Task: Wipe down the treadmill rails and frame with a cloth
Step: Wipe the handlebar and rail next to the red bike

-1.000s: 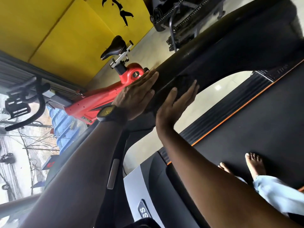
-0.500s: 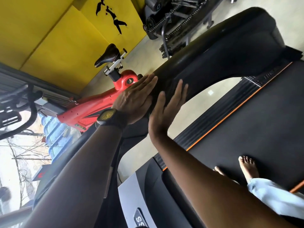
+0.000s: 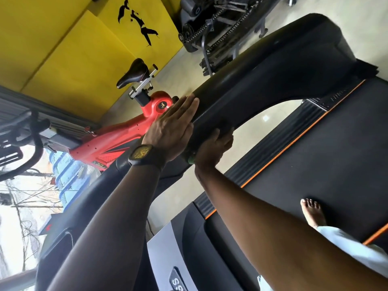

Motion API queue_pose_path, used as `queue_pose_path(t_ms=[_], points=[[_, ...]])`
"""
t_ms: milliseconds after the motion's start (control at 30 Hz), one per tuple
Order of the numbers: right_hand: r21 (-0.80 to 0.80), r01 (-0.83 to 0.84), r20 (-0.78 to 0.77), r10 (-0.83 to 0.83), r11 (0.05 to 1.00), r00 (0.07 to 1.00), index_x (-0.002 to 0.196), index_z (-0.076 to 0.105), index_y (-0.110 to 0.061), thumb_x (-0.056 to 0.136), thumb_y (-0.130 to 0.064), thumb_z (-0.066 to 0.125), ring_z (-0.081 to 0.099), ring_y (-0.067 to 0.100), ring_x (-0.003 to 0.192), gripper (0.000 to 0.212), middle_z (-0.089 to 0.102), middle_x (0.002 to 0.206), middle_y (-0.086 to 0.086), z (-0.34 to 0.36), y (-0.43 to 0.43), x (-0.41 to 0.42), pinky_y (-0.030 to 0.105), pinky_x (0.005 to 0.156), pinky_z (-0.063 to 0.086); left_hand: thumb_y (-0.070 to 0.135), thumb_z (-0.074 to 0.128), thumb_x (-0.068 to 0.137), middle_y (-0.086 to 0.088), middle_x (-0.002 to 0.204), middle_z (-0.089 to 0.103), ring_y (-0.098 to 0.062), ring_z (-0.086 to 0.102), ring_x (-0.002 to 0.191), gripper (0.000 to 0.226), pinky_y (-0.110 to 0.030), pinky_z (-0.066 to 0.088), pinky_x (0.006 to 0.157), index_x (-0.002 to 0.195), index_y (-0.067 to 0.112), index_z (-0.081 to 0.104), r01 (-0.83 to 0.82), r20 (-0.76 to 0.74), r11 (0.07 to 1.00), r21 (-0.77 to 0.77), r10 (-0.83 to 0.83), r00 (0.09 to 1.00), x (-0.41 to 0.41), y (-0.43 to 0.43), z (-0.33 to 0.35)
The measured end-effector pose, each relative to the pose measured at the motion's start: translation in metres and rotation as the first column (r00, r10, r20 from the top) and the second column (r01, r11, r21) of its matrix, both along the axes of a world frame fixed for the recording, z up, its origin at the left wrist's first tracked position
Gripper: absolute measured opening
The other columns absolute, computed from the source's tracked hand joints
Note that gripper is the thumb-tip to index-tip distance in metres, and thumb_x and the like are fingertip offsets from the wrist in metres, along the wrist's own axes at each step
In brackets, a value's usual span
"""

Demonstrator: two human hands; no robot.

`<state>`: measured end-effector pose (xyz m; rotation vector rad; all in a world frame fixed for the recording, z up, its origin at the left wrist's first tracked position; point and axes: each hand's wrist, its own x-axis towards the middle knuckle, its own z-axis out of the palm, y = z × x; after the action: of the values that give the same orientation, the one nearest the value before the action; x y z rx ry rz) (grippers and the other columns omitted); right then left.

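The right hand, which half a second ago lay flat with straight fingers against the side of the handrail, has now slid lower and curled its fingers round the rail's bottom edge. The left hand is still spread open, palm and straight fingers pressed on the rail's outer face, a dark watch on its wrist. The two hands sit just beside each other on the near end of the rail. A green scrap peeks out at the heel of the right hand, touching the rail. It is probably the cloth, though too little of it shows to be sure. If so, the wiping seems to have shifted from the rail's side to its underside, with most of the long rail beyond still to cover. The rail is a thick, rounded, matte black moulding that arches down to the deck. Below it lies the dull black belt, edged by an orange stripe and ribbed side strips. Beyond stand a glossy red exercise bike and a smooth yellow wall.
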<state>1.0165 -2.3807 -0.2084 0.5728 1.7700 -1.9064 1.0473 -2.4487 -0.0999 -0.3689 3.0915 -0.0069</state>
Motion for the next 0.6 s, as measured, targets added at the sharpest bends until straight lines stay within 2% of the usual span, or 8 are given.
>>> queue_pose_path(t_ms=[133, 233, 333, 400, 433, 500, 533, 600], points=[[-0.058, -0.054, -0.047, 0.051, 0.997, 0.998, 0.157, 0.026, -0.027, 0.107, -0.031, 0.044, 0.042, 0.034, 0.139, 0.053, 0.027, 0.162, 0.005, 0.022, -0.001, 0.03, 0.055, 0.112, 0.044, 0.022, 0.038, 0.104, -0.003, 0.16, 0.03, -0.014, 0.017, 0.151, 0.052, -0.03, 0.017, 0.122, 0.155, 0.014, 0.031, -0.052, -0.07, 0.995, 0.08, 0.057, 0.996, -0.001, 0.006, 0.001], [-0.162, -0.033, -0.11, 0.015, 0.986, 0.994, 0.156, 0.03, -0.027, 0.105, -0.028, 0.048, 0.043, 0.028, 0.137, 0.054, 0.031, 0.159, 0.006, 0.035, 0.005, 0.027, 0.052, 0.11, 0.045, 0.026, 0.039, 0.103, -0.001, 0.157, 0.038, -0.008, 0.022, 0.147, 0.049, -0.021, 0.012, 0.12, 0.15, 0.015, 0.042, -0.162, -0.124, 0.95, 0.268, 0.201, 0.972, -0.003, 0.019, 0.007], [-0.106, -0.008, -0.366, -0.032, 0.994, 0.93, 0.147, 0.05, -0.013, 0.102, -0.025, 0.053, 0.045, 0.035, 0.14, 0.047, 0.044, 0.154, 0.019, 0.053, 0.016, 0.0, 0.053, 0.114, 0.042, 0.038, 0.038, 0.099, 0.001, 0.154, 0.043, -0.013, 0.031, 0.146, 0.051, -0.033, 0.02, 0.123, 0.145, 0.019, 0.05, -0.252, -0.107, 0.853, 0.456, 0.334, 0.937, -0.006, 0.034, 0.017], [0.04, 0.044, -0.594, -0.011, 0.998, 0.804, 0.121, 0.068, 0.0, 0.098, -0.017, 0.055, 0.058, 0.047, 0.125, 0.031, 0.061, 0.134, 0.029, 0.053, 0.009, -0.011, 0.055, 0.104, 0.05, 0.046, 0.037, 0.098, -0.003, 0.149, 0.05, -0.019, 0.043, 0.14, 0.055, -0.045, 0.034, 0.117, 0.144, 0.02, 0.052, -0.26, -0.116, 0.831, 0.493, 0.358, 0.926, -0.01, 0.042, 0.024], [0.101, 0.046, -0.664, 0.033, 0.994, 0.747, 0.118, 0.066, -0.001, 0.099, -0.015, 0.054, 0.061, 0.048, 0.121, 0.026, 0.064, 0.128, 0.03, 0.052, 0.006, -0.017, 0.052, 0.104, 0.05, 0.05, 0.037, 0.097, -0.004, 0.144, 0.055, -0.021, 0.049, 0.134, 0.056, -0.047, 0.04, 0.111, 0.143, 0.022, 0.053, -0.261, -0.13, 0.812, 0.523, 0.379, 0.916, -0.014, 0.047, 0.028], [0.16, 0.054, -0.747, 0.085, 0.986, 0.659, 0.126, 0.055, -0.003, 0.106, -0.016, 0.051, 0.055, 0.038, 0.133, 0.024, 0.062, 0.134, 0.027, 0.051, 0.013, -0.024, 0.039, 0.118, 0.036, 0.057, 0.039, 0.096, -0.005, 0.127, 0.066, -0.019, 0.061, 0.116, 0.058, -0.048, 0.052, 0.097, 0.14, 0.024, 0.056, -0.241, -0.158, 0.752, 0.614, 0.416, 0.895, -0.022, 0.054, 0.037], [0.103, -0.016, -0.761, 0.089, 0.995, 0.643, 0.134, 0.052, -0.001, 0.107, -0.016, 0.05, 0.046, 0.026, 0.142, 0.031, 0.054, 0.143, 0.023, 0.059, 0.024, -0.029, 0.031, 0.122, 0.027, 0.059, 0.04, 0.095, -0.003, 0.118, 0.069, -0.016, 0.064, 0.108, 0.058, -0.046, 0.055, 0.091, 0.139, 0.024, 0.056, -0.229, -0.167, 0.733, 0.64, 0.424, 0.89, -0.028, 0.058, 0.041], [-0.206, -0.169, -0.608, 0.009, 0.964, 0.794, 0.149, 0.043, -0.002, 0.108, -0.019, 0.047, 0.029, 0.004, 0.149, 0.044, 0.036, 0.158, 0.012, 0.082, 0.042, -0.044, 0.021, 0.121, 0.025, 0.059, 0.044, 0.094, 0.0, 0.111, 0.07, -0.012, 0.067, 0.101, 0.059, -0.042, 0.058, 0.087, 0.141, 0.025, 0.053, -0.198, -0.196, 0.724, 0.661, 0.421, 0.885, -0.042, 0.064, 0.048]])
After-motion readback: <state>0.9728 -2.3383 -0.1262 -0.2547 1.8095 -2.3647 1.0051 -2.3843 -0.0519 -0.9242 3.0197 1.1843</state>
